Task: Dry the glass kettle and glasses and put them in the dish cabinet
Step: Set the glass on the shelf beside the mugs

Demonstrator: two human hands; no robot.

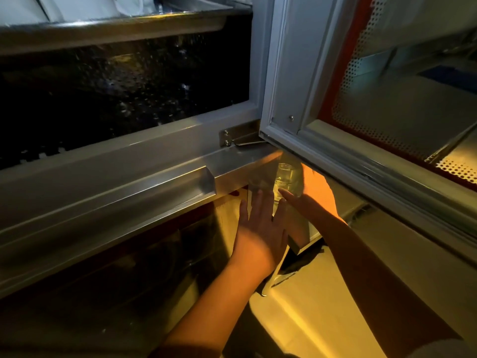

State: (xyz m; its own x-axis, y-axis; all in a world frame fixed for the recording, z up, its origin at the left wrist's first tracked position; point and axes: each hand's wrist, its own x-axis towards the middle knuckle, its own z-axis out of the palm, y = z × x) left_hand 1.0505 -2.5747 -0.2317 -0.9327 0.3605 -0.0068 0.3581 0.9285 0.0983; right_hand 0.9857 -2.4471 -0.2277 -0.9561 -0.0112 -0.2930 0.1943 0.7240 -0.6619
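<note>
Steel dish cabinet (154, 161) stands open; right hand (317, 200) curls around the glass (285, 179), left hand (260, 228) straight-fingered beside. Probably light, slippery, fragile: hold its wall.

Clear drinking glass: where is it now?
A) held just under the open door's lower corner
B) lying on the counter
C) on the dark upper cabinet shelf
A: the clear drinking glass sits in the right hand beneath the corner of the grey cabinet door.

A pale, yellow-lit surface (325, 308) fills the lower right. Near its left edge lies a dark flat shape (303, 257), too dim to identify. Blurred white material (67, 6) shows top left.
</note>
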